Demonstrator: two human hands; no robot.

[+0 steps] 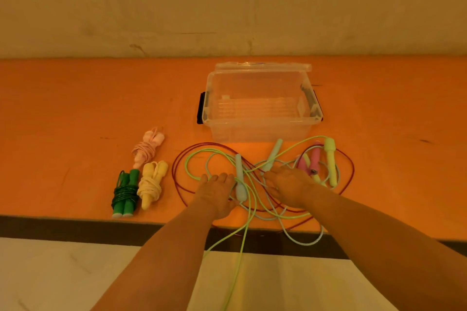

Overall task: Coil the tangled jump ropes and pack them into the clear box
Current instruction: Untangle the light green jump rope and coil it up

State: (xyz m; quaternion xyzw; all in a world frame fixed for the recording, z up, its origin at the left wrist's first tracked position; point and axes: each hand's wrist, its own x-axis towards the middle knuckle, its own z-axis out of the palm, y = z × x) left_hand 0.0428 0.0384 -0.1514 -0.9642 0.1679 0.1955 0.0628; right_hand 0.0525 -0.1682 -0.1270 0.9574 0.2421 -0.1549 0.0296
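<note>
Reaching into the tangle, both hands lie on the orange tabletop [75, 113] at about 6 o'clock from the clear box [257, 106]. Left hand [214, 194] lies palm down on the cords, fingers straight and relaxed, holding nothing, just left of a pale mint handle [239, 179]. Right hand [290, 187] lies over the cords near the second mint handle [273, 153]; fingertips hidden, so cannot tell if it grips a cord.

One clear box, open, lid [262, 67] tipped up at its far edge, black latches at both ends, no ropes inside.

Three coiled ropes sit at 8 o'clock from the box: one pink bundle [147, 149], one pale yellow bundle [151, 184], one green bundle [125, 192]. Green and yellow lie side by side, touching; pink is just beyond them.

The tangled pile [252, 184] sits at 6 o'clock from the box, just beside its near wall. Handles counted in it: two mint, two pink [314, 159], two yellow-green [331, 159]. Cords seen: lime green, pale blue, dark red, looped over one another. A lime cord [237, 260] and a pale blue loop [303, 240] hang off the near tabletop edge toward the floor.
</note>
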